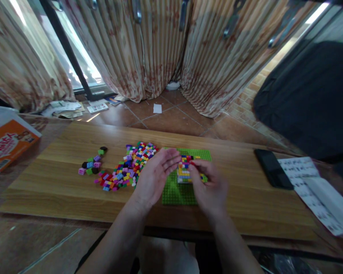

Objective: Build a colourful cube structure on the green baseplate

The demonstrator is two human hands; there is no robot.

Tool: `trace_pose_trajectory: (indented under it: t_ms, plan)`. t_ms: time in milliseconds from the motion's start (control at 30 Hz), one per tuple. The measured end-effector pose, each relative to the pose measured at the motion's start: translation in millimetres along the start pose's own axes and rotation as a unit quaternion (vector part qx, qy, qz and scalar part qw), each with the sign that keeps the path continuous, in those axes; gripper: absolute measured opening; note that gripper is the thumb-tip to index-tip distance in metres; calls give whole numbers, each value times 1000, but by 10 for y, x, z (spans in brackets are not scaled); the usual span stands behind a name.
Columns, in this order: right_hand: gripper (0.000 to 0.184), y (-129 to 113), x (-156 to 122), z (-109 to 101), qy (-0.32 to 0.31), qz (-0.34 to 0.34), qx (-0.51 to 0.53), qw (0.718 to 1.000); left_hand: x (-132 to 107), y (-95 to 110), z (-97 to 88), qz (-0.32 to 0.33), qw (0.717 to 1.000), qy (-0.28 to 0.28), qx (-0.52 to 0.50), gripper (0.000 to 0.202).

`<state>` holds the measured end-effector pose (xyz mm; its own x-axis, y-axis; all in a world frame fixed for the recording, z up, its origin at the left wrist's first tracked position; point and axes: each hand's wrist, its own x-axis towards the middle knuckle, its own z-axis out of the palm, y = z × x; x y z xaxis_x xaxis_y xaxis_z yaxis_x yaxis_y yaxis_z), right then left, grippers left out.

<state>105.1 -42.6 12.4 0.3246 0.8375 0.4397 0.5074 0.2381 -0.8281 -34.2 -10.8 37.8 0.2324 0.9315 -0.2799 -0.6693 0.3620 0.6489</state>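
Observation:
A green studded baseplate (171,196) lies on the wooden board, carrying a small block of multicoloured toy bricks (184,173). Beside the left side of that block, my left hand (154,175) is held palm up with its fingers stretched out. I see nothing gripped in it. My right hand (208,186) is over the block's right part, slightly blurred. Its thumb and forefinger pinch a small red brick (192,163) just above the block. The hand hides part of the block and the plate's right side.
A heap of loose bricks (131,161) spreads left of the plate, with several larger bricks (90,164) farther left. On the right lie a black phone (273,167) and printed sheets (308,182). An orange-and-white box (13,140) stands at the left edge.

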Motion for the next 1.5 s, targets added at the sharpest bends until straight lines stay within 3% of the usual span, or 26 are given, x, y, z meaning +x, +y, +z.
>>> trace_pose_trajectory:
  t_ms: [100,167,367,533,667,967,1300,1500]
  plan:
    - [14,148,135,-196,73,98,69,990,24,1,-46,-7,998,58,38,24]
    - [19,243,207,-311,82,139,73,984,37,-17,-65,-16,995,71,62,20]
    - [27,427,232,-485,-20,151,-24,988,75,-101,-58,-7,986,104,131,14]
    - [25,402,177,-443,-78,151,-46,984,83,-126,-48,-11,980,106,167,12]
    - [23,302,170,-373,-63,184,-46,980,81,-138,-43,-17,979,99,177,10]
    - [21,242,188,-308,-48,172,-133,975,93,-148,-39,-9,971,93,221,8]
    - [30,269,193,-329,-48,201,-67,976,95,-155,-53,8,963,83,254,7]
    - [33,343,239,-421,8,259,10,966,108,-160,-59,6,965,86,248,6]
